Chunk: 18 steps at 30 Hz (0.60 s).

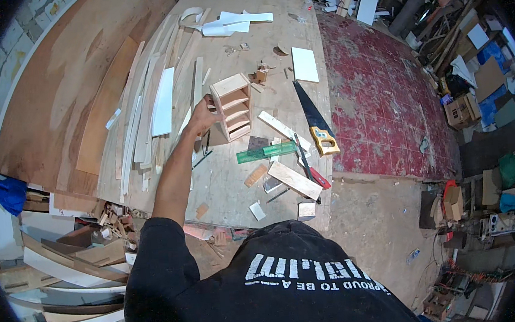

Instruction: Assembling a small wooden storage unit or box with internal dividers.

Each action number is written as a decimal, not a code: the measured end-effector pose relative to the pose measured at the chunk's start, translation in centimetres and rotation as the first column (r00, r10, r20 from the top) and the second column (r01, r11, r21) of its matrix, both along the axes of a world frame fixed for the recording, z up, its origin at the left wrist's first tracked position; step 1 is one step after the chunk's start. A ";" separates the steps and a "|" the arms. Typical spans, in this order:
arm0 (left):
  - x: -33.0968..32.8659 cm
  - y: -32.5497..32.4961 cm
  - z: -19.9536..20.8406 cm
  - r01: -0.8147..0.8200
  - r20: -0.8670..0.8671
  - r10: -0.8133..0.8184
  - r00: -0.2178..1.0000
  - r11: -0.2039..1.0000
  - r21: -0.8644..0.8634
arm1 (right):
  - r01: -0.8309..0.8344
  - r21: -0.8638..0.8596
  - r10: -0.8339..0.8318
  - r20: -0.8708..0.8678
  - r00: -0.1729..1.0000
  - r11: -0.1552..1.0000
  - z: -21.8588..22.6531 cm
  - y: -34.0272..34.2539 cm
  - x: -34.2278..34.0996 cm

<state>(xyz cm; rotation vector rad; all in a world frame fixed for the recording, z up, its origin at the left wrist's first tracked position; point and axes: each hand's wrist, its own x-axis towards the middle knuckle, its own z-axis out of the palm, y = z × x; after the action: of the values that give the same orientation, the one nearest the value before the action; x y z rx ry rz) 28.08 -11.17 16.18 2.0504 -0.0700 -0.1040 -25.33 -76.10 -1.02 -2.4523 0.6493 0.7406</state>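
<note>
A small wooden shelf unit (236,110) with several open compartments stands on the plywood worktable (223,191). My left hand (203,116) grips its left side, fingers curled at the edge; part of the grip is hidden behind the side panel. My right hand is out of sight. Nearest to the shelf's front lie a green ruler-like strip (257,154), a dark flat square piece (258,142) and a pale wood strip (282,129). A small wooden block assembly (262,71) sits just beyond the shelf.
A handsaw (316,120) with a yellow handle lies at the table's right side, below a white panel (305,65). Long wood strips (144,109) cover the left side. A short board (295,180) and a red-handled tool (319,179) lie near the front edge. White paper strips (234,23) lie farther back.
</note>
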 end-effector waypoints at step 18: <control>-2.8 -6.4 -1.4 -0.608 0.158 0.588 0.793 0.780 0.151 | 0.295 0.392 -0.301 -0.048 0.952 0.871 2.2 -0.7 10.0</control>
<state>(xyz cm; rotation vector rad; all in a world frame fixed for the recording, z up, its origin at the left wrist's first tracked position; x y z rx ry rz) 25.24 -17.57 14.75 2.1757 0.5560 0.4119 -15.32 -76.77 1.15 -1.9301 0.7676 0.6534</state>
